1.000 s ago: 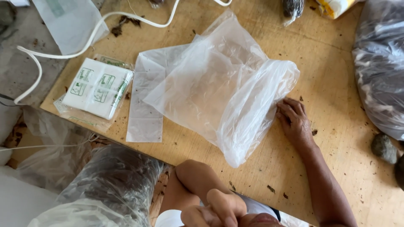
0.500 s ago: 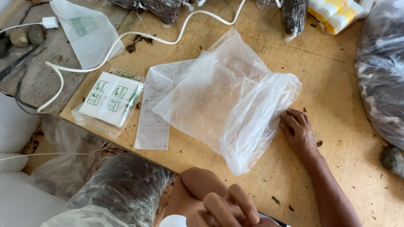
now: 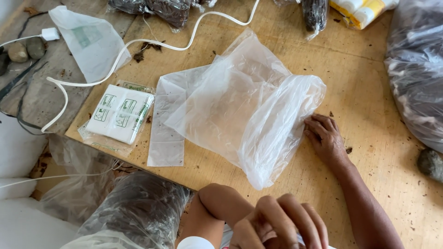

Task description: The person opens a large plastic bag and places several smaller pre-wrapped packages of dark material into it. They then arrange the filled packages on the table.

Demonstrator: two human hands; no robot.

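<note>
Wooden tabletop [image 3: 369, 92], right hand [image 3: 326, 137] flat

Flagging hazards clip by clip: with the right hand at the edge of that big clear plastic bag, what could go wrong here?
1. Only the right hand touches the clear bag, at its bunched edge; the left hand is off it, so the light film could slide or bunch up.
2. Dark crumbs lie on the wooden board beside the bag and might get swept inside.
3. The white cable loops near the bag and could snag.
</note>
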